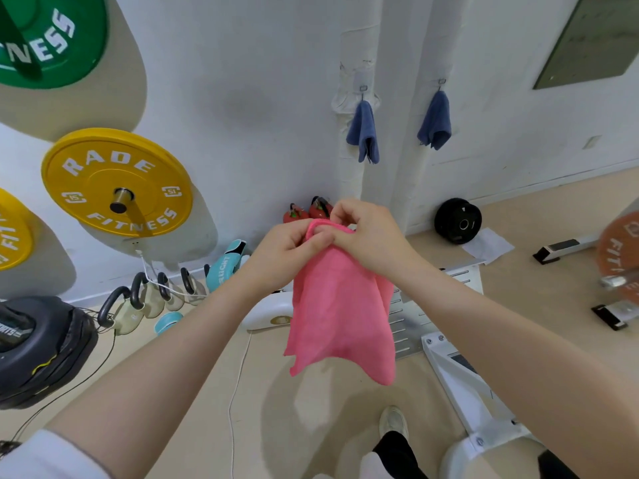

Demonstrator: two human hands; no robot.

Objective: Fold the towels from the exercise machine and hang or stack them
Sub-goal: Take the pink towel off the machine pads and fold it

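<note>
A white wall (242, 63) is seen ahead, with two blue towels (363, 131) hung limp on small hooks (363, 88) beside a lumpy white pipe (352, 46). On the left, a yellow plate (116, 183) and a green plate (52, 36), both glossy discs with white lettering, are mounted on pegs. Along the wall base, grey kettlebells (145, 299) with black handles are lined up, next to a teal glove (224, 262) and two red items (307, 210), partly hidden behind the hands and possibly extinguishers. A black padded item (41, 344) is lying low left, a black weight (457, 221) is resting by the wall at right, and an orange plate (619, 254) is cut off by the right edge. A white machine frame (463, 368) is partly blocked by the right forearm. The floor (311, 409) is smooth beige. The pink towel (340, 312), thin and soft, is held up in mid-air at centre, draped down in loose folds with uneven lower corners. Its top edge is pinched by the left hand (287, 252) and the right hand (366, 236), fingers curled round the bunched hem, the two hands touching each other.
</note>
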